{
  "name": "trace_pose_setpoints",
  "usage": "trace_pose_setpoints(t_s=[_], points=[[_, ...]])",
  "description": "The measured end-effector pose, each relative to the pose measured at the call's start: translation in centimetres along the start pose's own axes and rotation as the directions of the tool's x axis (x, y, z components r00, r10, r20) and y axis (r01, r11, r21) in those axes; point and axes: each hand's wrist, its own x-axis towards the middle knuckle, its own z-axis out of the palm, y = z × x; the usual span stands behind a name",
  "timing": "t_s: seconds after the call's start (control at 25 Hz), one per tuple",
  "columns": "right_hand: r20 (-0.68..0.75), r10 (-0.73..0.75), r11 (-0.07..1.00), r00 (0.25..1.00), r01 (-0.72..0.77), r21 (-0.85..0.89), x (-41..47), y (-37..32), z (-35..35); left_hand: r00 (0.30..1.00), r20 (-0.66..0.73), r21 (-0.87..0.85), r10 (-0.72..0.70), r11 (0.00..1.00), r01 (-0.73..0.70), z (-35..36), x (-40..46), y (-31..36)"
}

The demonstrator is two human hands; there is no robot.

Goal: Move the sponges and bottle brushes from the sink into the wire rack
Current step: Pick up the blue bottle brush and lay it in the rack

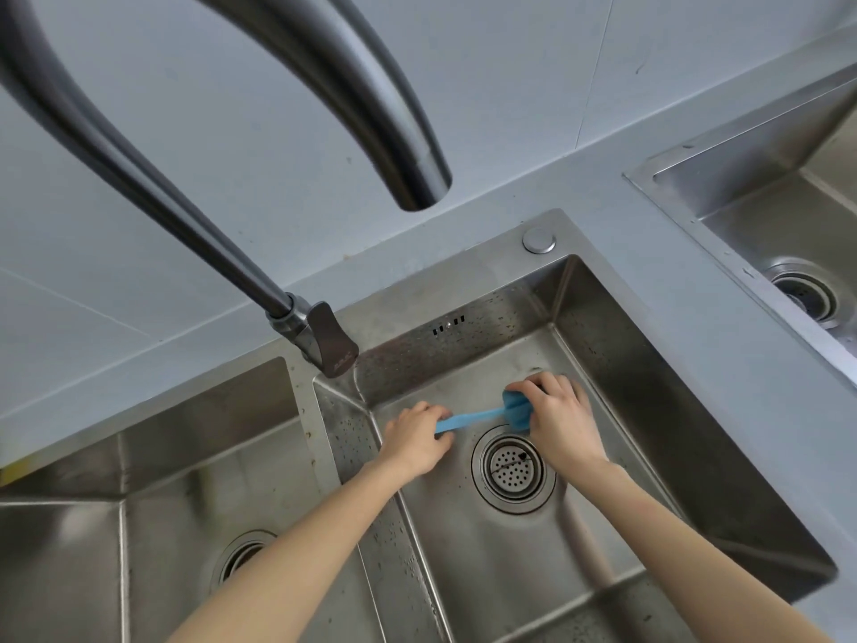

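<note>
Two bare hands meet over one blue bottle brush (pixel 482 415) low in the middle basin of a steel sink (pixel 617 364), in the lower centre of the frame. At left, a second basin (pixel 139 503) with its own drain fills the lower left corner, and a dark faucet (pixel 297 313) rises from the sink's rim and arcs across the upper left. Moving right, the left hand (pixel 415 440) pinches the thin flat end of the brush handle, fingers curled on it just above the basin floor. From that grip the brush runs rightward and slightly toward the top of the frame, its long axis lying nearly level across the basin, just above the round perforated drain strainer (pixel 512 467). At its far end the right hand (pixel 561 417) is curled round the blue sponge head, thumb and fingers wrapped on it. Each hand thus holds one end, so either could carry the brush alone, and the lift looks ready to begin. Farther right, grey surface (pixel 695 327) separates this sink from another steel sink (pixel 765 215) in the upper right corner. No wire rack is visible anywhere in the frame, so which hand lies nearer to it cannot be judged. No sponges or other brushes can be seen in the basin.
</note>
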Motion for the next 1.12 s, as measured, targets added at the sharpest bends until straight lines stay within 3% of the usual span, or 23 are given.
trace_pose_setpoints(t_s=[0.48, 1.12], points=[[-0.183, 0.027, 0.998, 0.983, -0.017, 0.058, -5.7, -1.5, -6.3, 0.992, -0.110, -0.130, 0.066, 0.988, -0.080, -5.5, -6.6, 1.0], [-0.180, -0.177, 0.978, 0.968, 0.193, 0.075, -10.0, -11.1, -7.1, 0.946, -0.325, -0.357, 0.007, 0.925, -0.129, -11.3, -20.0, -7.3]])
